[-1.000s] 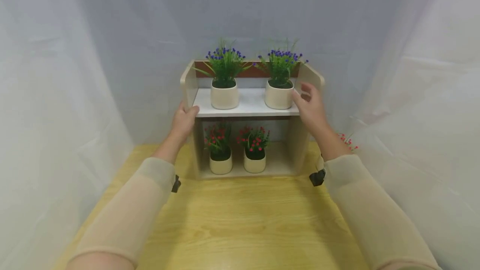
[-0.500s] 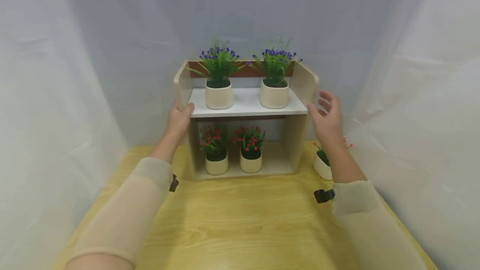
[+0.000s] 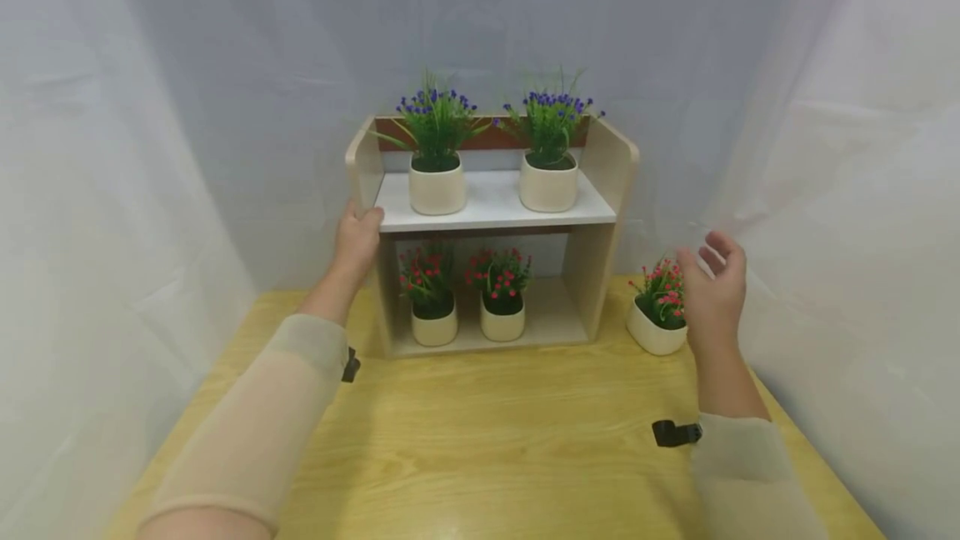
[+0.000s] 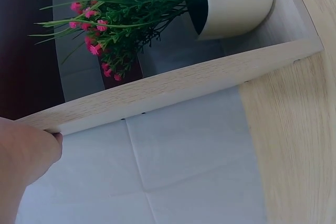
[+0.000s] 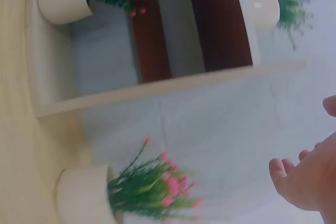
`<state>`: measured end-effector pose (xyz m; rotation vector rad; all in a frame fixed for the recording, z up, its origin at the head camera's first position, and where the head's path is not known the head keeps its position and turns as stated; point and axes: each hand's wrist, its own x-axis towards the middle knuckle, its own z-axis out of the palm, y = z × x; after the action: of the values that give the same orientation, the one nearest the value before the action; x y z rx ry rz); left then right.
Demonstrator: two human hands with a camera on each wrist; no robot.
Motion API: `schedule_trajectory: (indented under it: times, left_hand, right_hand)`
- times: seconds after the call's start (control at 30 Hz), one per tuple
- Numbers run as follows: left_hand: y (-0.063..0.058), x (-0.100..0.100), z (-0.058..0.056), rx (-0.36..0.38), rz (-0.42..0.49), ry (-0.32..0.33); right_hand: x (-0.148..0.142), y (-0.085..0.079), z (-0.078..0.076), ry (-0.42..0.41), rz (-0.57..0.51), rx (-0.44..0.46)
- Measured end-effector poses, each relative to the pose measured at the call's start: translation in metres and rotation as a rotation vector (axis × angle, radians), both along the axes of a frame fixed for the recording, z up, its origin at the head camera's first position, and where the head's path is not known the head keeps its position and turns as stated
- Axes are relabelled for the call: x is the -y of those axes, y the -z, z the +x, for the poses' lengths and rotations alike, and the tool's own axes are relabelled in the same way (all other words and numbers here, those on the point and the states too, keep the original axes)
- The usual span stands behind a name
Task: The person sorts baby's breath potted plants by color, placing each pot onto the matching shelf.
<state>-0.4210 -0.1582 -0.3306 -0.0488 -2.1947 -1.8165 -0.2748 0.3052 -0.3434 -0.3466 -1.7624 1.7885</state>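
Observation:
My left hand (image 3: 357, 242) grips the left side panel of a small two-tier wooden shelf (image 3: 491, 200), thumb on the front edge at the upper board's height. In the left wrist view a fingertip curls round the panel (image 4: 157, 90); the other fingers are hidden. On the right, my right hand (image 3: 716, 294) is in the air with fingers loosely bent, holding nothing. It overlaps the flowers of a white pot of pink-red flowers (image 3: 657, 332) standing on the table. In the right wrist view this pot (image 5: 84, 195) is beside the shelf, apart from the hand (image 5: 310, 177).
Two white pots of purple flowers, one left (image 3: 437, 190) and one right (image 3: 549, 187), stand on the upper board. Below are two pots of red flowers (image 3: 435, 326). The shelf is at the back of a yellow wooden table (image 3: 480, 440), with pale sheeting (image 3: 480, 15) behind and at both sides.
My right hand has moved from beside the right purple-flower pot, past the shelf's right panel, outward and down to the right, uncovering the pot on the table. My left hand keeps its grip.

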Motion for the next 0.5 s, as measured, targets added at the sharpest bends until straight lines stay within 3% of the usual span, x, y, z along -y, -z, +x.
schedule_trajectory:
  times: [0.2, 0.5]
  left_hand:
    - [0.001, -0.001, -0.001, 0.006, 0.007, 0.003]
    - [0.001, -0.003, -0.002, 0.006, 0.017, -0.013]
  right_hand:
    - [-0.022, 0.019, 0.008, 0.050, -0.073, 0.049]
    - [-0.045, 0.049, 0.017, 0.050, -0.048, 0.179]
